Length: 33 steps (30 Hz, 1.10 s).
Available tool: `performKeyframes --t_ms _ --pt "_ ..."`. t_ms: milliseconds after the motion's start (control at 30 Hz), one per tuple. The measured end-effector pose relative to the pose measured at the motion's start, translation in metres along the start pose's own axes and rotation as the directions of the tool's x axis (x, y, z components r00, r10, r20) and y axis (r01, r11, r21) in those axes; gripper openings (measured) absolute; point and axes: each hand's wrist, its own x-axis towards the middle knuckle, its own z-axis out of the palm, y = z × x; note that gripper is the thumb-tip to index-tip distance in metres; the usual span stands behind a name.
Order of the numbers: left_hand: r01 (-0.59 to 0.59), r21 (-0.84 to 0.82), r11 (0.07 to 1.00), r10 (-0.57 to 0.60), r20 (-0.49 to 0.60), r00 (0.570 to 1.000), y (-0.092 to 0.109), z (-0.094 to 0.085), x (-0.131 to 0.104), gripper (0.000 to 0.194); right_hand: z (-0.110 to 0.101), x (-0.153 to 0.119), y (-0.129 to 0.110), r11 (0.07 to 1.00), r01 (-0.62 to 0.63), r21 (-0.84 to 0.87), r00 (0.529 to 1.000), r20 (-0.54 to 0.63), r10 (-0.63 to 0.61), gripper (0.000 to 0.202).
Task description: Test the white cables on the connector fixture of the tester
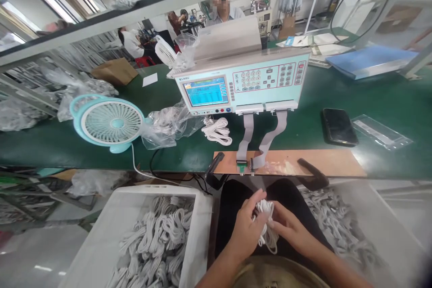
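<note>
Above my lap, a coiled white cable (265, 209) is held between both hands. My left hand (249, 225) wraps round the coil from the left, thumb across its front. On the other side, the fingers of my right hand (286, 225) close on the coil's right edge. Loose loops hang down below the hands. Just beyond, two small connector boards (241, 165) sit on a copper-coloured strip (340, 162) at the bench edge. Grey ribbon cables (247, 135) run from them up to a tester (243, 83) with a lit screen.
A white bin (111, 220) full of coiled cables stands at my left, and another heap of cables (337, 220) lies at my right. On the green bench are a fan (114, 121), a cable bundle (217, 131), a phone (339, 126) and black clamps (313, 174). People sit beyond.
</note>
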Motion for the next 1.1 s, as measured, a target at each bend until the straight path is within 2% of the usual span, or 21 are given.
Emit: performKeyframes --t_ms 100,200,267,400,467,533,600,667,800,867,967,1100 --pt "0.016 -0.03 0.999 -0.016 -0.017 1.0 -0.001 -0.003 0.001 0.053 -0.004 0.002 0.001 0.993 -0.034 0.11 0.999 -0.015 0.036 0.039" --pt "0.062 -0.038 0.997 -0.064 -0.074 0.995 -0.004 -0.005 0.002 0.039 -0.009 0.004 0.005 0.99 -0.042 0.137 0.998 -0.037 0.047 0.043" --pt "0.075 -0.027 0.997 -0.076 -0.066 0.995 -0.006 -0.005 0.003 0.026 -0.01 0.005 0.008 0.993 -0.066 0.098 0.997 -0.032 0.07 0.043" --pt "0.049 -0.008 0.999 -0.05 -0.056 0.997 -0.007 -0.004 0.004 0.018 -0.007 0.007 0.01 0.997 -0.042 0.065 0.999 0.0 0.042 0.034" --pt "0.088 -0.037 0.995 -0.091 -0.075 0.993 -0.008 -0.003 0.005 0.017 -0.004 0.007 0.008 1.0 -0.006 0.016 1.0 -0.007 0.006 0.028" --pt "0.161 -0.1 0.982 -0.168 -0.07 0.983 -0.012 -0.003 0.007 0.019 -0.002 0.007 0.004 0.99 0.053 -0.132 0.998 -0.024 -0.056 0.022" --pt "0.224 -0.128 0.966 -0.231 -0.04 0.972 -0.017 -0.004 0.007 0.02 -0.002 0.006 0.003 0.932 0.137 -0.336 0.988 -0.024 -0.154 0.017" --pt "0.27 -0.107 0.957 -0.271 0.004 0.963 -0.022 -0.007 0.007 0.017 -0.003 0.005 0.006 0.832 0.228 -0.505 0.968 0.029 -0.248 0.022" --pt "0.286 -0.048 0.957 -0.284 0.04 0.958 -0.029 -0.012 0.006 0.011 -0.006 0.002 0.008 0.642 0.374 -0.67 0.917 0.163 -0.364 0.038" --pt "0.231 -0.018 0.973 -0.231 -0.008 0.973 -0.029 -0.015 0.006 0.009 -0.004 -0.001 0.002 0.607 0.385 -0.696 0.916 0.206 -0.344 0.044" --pt "0.12 0.002 0.993 -0.119 -0.085 0.989 -0.026 -0.019 0.006 0.011 -0.001 -0.005 -0.012 0.592 0.371 -0.716 0.929 0.282 -0.241 0.052" --pt "0.116 -0.095 0.989 -0.121 -0.048 0.992 -0.025 -0.02 0.009 0.013 0.0 0.0 -0.02 0.467 0.42 -0.778 0.907 0.355 -0.225 0.047"
